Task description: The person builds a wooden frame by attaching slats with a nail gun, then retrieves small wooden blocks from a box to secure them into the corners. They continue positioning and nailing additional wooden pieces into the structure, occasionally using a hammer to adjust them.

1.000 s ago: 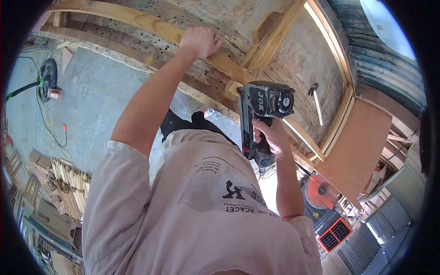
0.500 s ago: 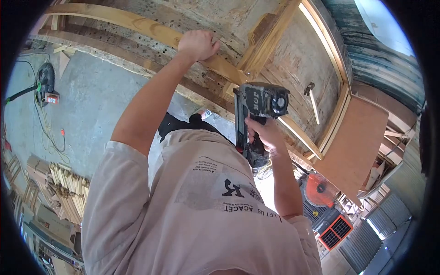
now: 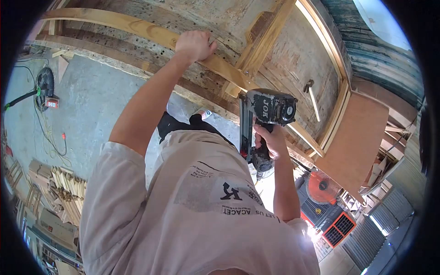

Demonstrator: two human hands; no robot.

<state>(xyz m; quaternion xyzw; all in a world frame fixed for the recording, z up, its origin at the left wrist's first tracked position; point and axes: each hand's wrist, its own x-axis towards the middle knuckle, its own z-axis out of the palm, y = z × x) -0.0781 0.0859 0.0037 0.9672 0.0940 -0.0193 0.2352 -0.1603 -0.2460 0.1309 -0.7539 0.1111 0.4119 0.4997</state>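
My left hand (image 3: 195,46) is wrapped over a long wooden strip (image 3: 149,30), part of a timber frame lying on the worn workbench (image 3: 293,64). The strip meets a thicker crosspiece (image 3: 263,46) to the right of this hand. In my right hand (image 3: 273,141) is a black nail gun (image 3: 271,109), gripped by its handle. The gun's head is beside the strip's right end, over the near edge of the frame. Whether its nose touches the wood is hidden.
A hammer (image 3: 313,101) lies on the bench inside the frame. To the right are a brown board (image 3: 352,137) and an orange-and-black machine (image 3: 321,188). Wood strips (image 3: 68,188) are stacked at lower left. Cables (image 3: 48,133) run across the floor.
The nail gun in my right hand has shifted slightly right and toward my body, baring more of the strip's right end. My left hand stays on the strip.
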